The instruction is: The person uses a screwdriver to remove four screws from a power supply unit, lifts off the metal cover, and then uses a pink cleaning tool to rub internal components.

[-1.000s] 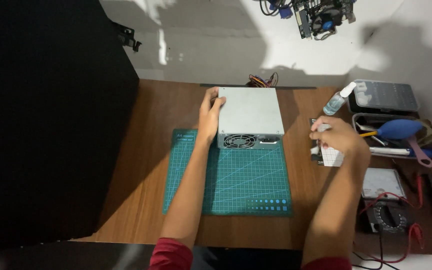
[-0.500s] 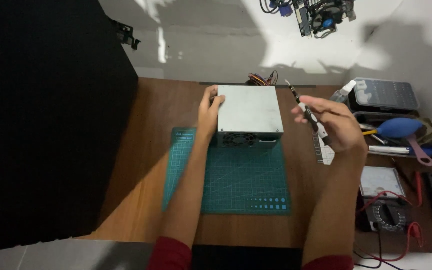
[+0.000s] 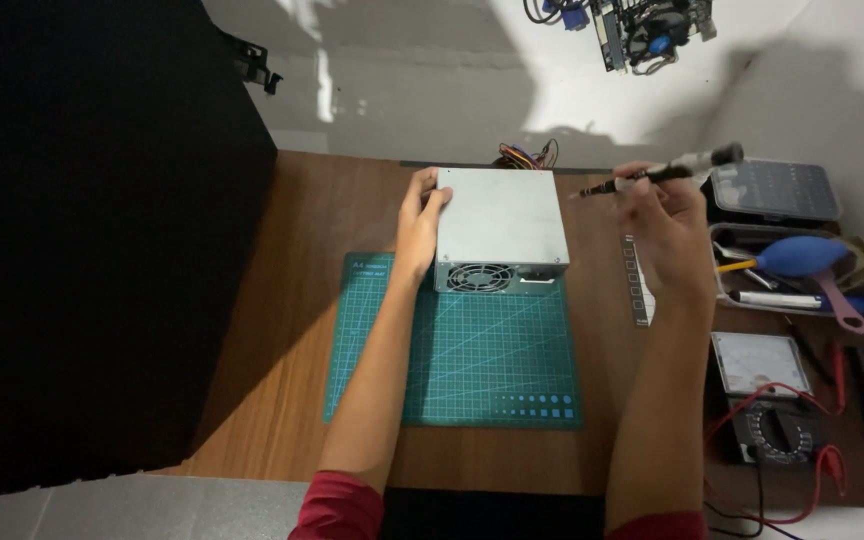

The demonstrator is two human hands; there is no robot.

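Two hands at work on a grey metal power supply box [image 3: 500, 222].

My left hand [image 3: 420, 222] presses against the box's left side, fingers curled over its top edge, holding it where it sits on the far end of the green cutting mat [image 3: 457, 350] on the wooden table [image 3: 297, 330]. My right hand [image 3: 664, 225] is raised just right of the box, pinching a slim screwdriver [image 3: 657, 175] whose tip points left toward the box. Further right lie a tool tray [image 3: 727, 290] with a blue dust blower [image 3: 800, 255] and an analog multimeter [image 3: 760, 365].
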